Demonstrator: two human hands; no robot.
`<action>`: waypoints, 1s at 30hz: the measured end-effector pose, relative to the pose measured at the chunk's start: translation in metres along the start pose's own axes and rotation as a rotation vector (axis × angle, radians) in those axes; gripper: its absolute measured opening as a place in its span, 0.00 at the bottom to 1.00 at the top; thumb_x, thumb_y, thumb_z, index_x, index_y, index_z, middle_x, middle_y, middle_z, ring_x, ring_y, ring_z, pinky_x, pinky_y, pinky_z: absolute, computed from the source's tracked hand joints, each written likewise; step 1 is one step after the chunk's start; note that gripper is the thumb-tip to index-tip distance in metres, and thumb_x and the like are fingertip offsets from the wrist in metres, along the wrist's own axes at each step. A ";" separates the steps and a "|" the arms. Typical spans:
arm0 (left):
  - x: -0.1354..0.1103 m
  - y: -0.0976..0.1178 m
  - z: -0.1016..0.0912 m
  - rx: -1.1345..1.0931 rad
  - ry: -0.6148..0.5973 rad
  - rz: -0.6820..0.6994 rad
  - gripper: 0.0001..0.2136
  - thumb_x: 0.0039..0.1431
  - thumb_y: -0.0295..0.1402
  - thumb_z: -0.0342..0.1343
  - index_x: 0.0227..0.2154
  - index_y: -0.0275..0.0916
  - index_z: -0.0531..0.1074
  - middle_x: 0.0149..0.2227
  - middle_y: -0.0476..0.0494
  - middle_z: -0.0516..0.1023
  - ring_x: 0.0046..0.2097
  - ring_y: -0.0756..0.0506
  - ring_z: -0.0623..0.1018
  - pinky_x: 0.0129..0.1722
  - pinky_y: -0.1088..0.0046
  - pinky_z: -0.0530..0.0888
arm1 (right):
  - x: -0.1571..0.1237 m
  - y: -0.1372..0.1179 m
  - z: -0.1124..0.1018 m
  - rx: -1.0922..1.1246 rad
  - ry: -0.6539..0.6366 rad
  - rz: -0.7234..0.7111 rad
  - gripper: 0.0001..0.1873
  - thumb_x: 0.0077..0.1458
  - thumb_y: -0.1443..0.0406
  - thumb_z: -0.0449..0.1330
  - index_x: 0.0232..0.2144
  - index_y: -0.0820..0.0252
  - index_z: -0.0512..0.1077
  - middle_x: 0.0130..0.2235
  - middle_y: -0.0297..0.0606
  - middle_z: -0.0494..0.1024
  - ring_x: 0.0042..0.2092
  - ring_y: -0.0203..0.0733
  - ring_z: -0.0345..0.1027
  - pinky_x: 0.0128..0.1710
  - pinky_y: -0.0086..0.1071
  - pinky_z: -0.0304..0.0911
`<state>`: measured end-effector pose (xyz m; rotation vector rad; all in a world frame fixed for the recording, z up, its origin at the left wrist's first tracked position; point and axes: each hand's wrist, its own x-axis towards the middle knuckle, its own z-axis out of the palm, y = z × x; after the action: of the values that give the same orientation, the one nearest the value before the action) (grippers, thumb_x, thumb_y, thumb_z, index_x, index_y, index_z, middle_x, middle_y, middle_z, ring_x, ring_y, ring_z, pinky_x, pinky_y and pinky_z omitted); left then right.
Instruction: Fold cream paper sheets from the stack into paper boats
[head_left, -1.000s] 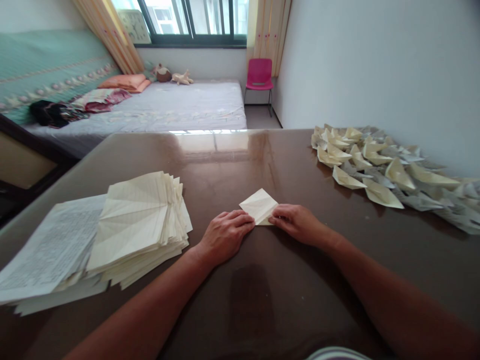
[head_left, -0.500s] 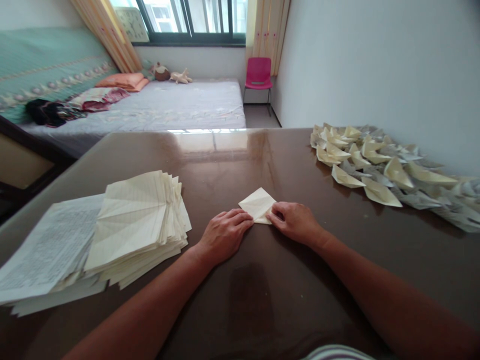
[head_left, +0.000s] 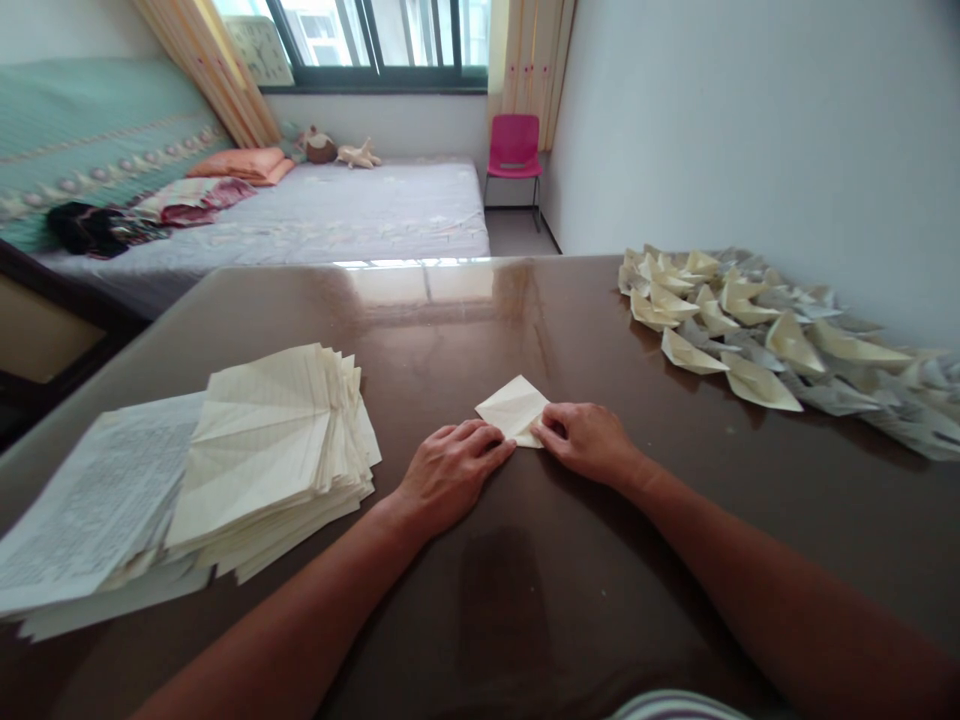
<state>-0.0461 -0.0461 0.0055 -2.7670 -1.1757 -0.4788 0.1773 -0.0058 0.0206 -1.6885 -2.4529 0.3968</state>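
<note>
A small folded piece of cream paper (head_left: 513, 400) lies on the brown table in front of me, one corner pointing away. My left hand (head_left: 448, 468) holds its lower left edge, fingers curled together over it and the thumb stretched along the near edge. At the right corner, my right hand (head_left: 589, 440) pinches the paper between thumb and bent fingers. Part of the near edge is hidden under the fingertips of both hands.
To my left is a thick stack of creased cream sheets (head_left: 259, 430), overlapping printed sheets (head_left: 97, 500). Many folded paper boats (head_left: 761, 380) crowd the right side of the table (head_left: 420, 340) along the wall. Beyond stand a bed (head_left: 375, 210) and a pink chair (head_left: 514, 145).
My left thumb has slid slightly right along the paper's near edge. My right hand keeps its pinch at the right corner, and the paper stays in place.
</note>
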 end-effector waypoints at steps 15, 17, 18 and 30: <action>0.004 0.008 -0.006 0.058 -0.116 -0.052 0.13 0.67 0.33 0.46 0.50 0.45 0.70 0.48 0.47 0.74 0.51 0.45 0.71 0.44 0.68 0.69 | 0.000 -0.001 0.000 -0.047 -0.011 0.008 0.15 0.59 0.54 0.52 0.26 0.56 0.70 0.28 0.33 0.77 0.29 0.37 0.66 0.26 0.30 0.43; 0.004 0.009 -0.007 0.062 -0.128 -0.054 0.12 0.67 0.33 0.46 0.50 0.45 0.70 0.48 0.47 0.74 0.51 0.45 0.70 0.44 0.68 0.69 | -0.001 0.000 0.002 -0.042 0.011 0.013 0.14 0.58 0.54 0.54 0.29 0.56 0.69 0.29 0.32 0.76 0.28 0.37 0.66 0.26 0.30 0.44; 0.004 0.010 -0.007 0.064 -0.132 -0.054 0.12 0.67 0.33 0.46 0.49 0.45 0.70 0.48 0.46 0.74 0.51 0.45 0.70 0.44 0.68 0.69 | -0.002 0.001 0.003 -0.035 0.035 0.012 0.12 0.57 0.54 0.55 0.31 0.56 0.69 0.30 0.32 0.76 0.28 0.37 0.66 0.26 0.30 0.46; 0.004 0.010 -0.007 0.046 -0.144 -0.065 0.13 0.67 0.34 0.44 0.50 0.46 0.69 0.48 0.46 0.74 0.51 0.45 0.70 0.44 0.68 0.69 | -0.019 -0.009 -0.011 -0.269 -0.001 -0.542 0.11 0.62 0.66 0.55 0.47 0.56 0.71 0.44 0.39 0.75 0.47 0.44 0.65 0.41 0.36 0.53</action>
<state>-0.0382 -0.0515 0.0142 -2.7712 -1.2929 -0.2584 0.1792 -0.0251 0.0347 -1.0111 -2.9196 -0.0006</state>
